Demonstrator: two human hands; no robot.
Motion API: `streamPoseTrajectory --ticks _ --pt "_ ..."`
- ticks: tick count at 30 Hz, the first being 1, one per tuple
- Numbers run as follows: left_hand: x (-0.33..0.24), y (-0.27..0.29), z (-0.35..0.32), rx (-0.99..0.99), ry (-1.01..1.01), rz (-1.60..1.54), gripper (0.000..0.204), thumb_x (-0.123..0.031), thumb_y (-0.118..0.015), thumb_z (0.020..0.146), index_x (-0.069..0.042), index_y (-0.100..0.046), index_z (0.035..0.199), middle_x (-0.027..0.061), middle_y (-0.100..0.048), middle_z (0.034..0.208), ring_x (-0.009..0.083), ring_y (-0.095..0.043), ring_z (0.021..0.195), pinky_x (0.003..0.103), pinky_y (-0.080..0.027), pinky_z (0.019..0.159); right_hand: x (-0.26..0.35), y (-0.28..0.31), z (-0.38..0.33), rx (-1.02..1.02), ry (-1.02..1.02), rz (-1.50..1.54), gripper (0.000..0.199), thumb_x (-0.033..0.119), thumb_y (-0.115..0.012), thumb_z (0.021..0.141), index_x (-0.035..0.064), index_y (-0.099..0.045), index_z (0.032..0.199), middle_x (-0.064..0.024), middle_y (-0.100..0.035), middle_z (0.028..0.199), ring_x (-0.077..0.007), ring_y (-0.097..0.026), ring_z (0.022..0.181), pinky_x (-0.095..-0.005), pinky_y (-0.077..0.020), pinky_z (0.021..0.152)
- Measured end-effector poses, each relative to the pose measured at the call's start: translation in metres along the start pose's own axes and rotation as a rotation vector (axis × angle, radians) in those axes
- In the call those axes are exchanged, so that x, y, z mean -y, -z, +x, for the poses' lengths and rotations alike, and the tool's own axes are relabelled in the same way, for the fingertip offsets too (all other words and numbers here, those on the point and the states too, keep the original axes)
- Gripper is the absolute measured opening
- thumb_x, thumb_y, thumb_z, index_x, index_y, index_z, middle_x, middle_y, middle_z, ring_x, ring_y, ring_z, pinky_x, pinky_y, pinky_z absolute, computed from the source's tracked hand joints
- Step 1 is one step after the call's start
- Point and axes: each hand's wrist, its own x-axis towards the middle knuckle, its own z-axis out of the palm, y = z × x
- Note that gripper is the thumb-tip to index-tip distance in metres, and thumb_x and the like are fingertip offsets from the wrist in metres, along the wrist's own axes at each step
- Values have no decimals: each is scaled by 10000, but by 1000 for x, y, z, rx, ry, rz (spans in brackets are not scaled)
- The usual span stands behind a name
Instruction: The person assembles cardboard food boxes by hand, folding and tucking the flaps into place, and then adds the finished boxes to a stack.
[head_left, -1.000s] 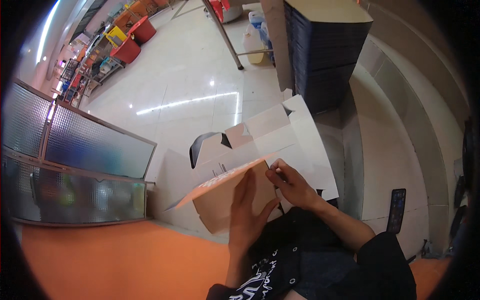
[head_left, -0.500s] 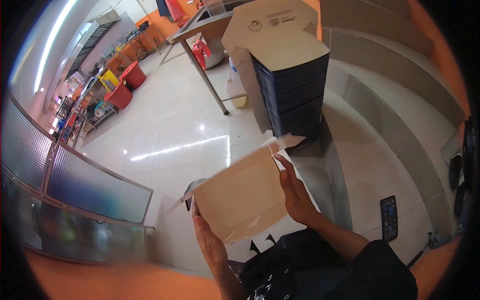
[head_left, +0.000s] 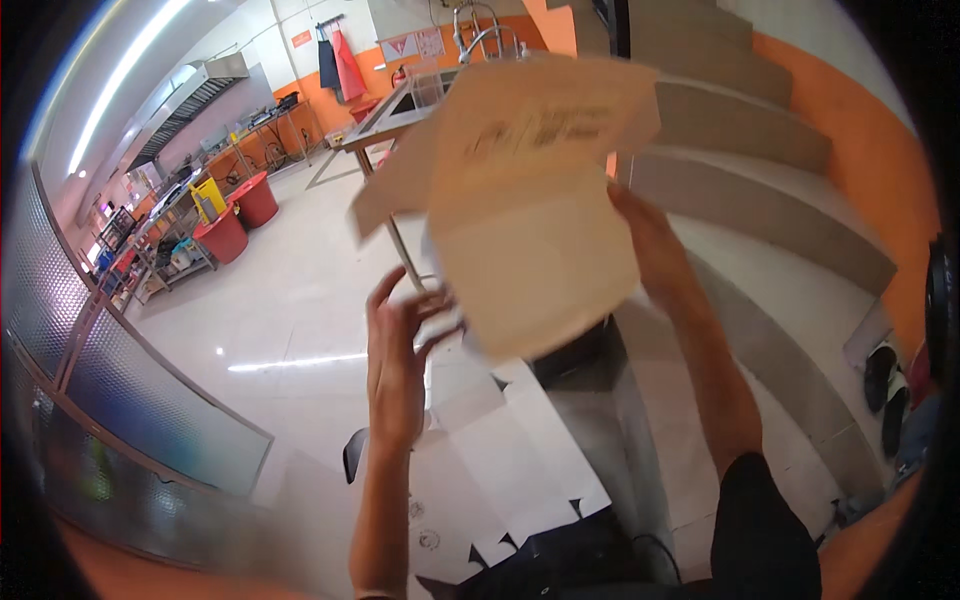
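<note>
A flat brown cardboard box blank, with dark print on its far flap, is raised in front of me and smeared by motion. My right hand grips its right edge, the fingertips partly hidden behind the board. Beside the lower left edge, my left hand has its fingers spread; whether they touch the board I cannot tell. A pale, unfolded cardboard sheet with notched edges lies below, over my lap. Only a dark part of the stack shows under the raised blank.
Curved steps rise on the right. A metal sink table stands beyond the blank. Frosted glass panels are at the left. Red tubs and shelves sit farther back. Shoes are at the far right.
Both hands have moved up and forward from my lap. The left hand's fingers have spread. A printed blank that lay on the stack is now raised in my right hand; the view has tilted up.
</note>
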Motion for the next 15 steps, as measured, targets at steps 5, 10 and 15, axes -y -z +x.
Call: streamPoseTrajectory --ticks 5,10,15 --pt "72 4 125 59 -434 649 274 -34 -503 960 47 -542 1218 251 -572 1184 410 -540 1142 434 -443 1008 20 9 97 -26 -45 -243 373 351 -494 1028 38 -617 1187 -58 -619 1001 -159 -590 905 -313 -472 814" --pt "105 -10 151 132 -756 947 213 -80 -525 942 75 -535 1087 244 -553 1090 432 -523 1067 490 -429 932 -21 42 149 -48 150 -783 334 276 -570 967 -48 -644 1004 -221 -681 928 -278 -664 840 -400 -506 736" --pt "90 -8 148 191 -588 789 218 -173 -531 979 42 -560 957 225 -561 1002 416 -530 1017 471 -433 886 -46 58 165 -27 469 -1056 260 198 -617 913 -59 -659 929 -272 -664 818 -422 -670 809 -470 -514 756"
